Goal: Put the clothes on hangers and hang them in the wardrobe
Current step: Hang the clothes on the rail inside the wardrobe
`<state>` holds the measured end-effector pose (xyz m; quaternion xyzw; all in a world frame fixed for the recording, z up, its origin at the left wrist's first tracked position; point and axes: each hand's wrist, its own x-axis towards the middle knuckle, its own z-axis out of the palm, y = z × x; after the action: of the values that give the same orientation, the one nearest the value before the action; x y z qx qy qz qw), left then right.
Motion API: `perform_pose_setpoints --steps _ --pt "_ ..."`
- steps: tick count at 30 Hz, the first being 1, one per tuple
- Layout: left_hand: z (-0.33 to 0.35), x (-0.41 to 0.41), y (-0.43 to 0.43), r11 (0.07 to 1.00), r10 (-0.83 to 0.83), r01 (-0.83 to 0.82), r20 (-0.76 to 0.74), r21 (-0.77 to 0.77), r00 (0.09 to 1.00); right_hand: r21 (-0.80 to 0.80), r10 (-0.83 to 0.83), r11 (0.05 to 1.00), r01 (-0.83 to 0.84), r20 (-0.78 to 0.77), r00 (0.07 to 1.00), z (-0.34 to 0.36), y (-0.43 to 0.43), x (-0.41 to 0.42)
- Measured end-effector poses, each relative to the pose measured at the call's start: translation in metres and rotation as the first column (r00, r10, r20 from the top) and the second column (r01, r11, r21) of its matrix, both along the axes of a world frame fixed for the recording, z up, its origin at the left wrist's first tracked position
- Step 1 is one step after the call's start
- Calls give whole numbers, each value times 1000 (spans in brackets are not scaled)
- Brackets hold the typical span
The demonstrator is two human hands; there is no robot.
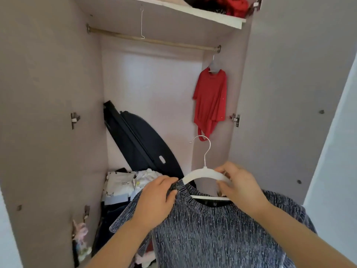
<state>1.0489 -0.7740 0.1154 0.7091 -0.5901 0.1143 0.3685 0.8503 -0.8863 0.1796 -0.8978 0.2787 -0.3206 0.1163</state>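
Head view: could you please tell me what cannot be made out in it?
All in the head view:
White hanger: right end hidden by the right hand.
Grey top: hem cut off by the bottom edge.
Red fabric on the shelf: cut off by the top edge.
Floor pile: partly hidden by the left hand.

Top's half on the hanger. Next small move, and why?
Probably slip the neckline over the hanger's right arm. The left hand pinches the grey top's collar, already over the left arm, while the right hand grips the other arm, which looks bare above the collar. Not seated yet, so lifting to the rail seems premature.
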Motion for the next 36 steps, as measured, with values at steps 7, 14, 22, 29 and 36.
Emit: perform_pose_setpoints --steps 7,14,22,29,36 --pt "39 73 -110 999 -2 6 78 -50 997 -185 -53 981 66 73 996 36 -102 69" --pt "82 143 -219 998 16 -6 148 -66 989 -317 -140 938 142 30 990 86 -199 139" --pt "133 232 -339 996 -36 54 229 -72 973 -582 -321 768 268 13 947 137 -297 213" --pt "200 299 -431 989 -53 93 301 -119 952 -691 -526 592 414 58 848 183 -375 260" --pt "259 343 -489 992 -22 57 287 -112 958 -679 -641 508 530 113 759 250 -443 290"
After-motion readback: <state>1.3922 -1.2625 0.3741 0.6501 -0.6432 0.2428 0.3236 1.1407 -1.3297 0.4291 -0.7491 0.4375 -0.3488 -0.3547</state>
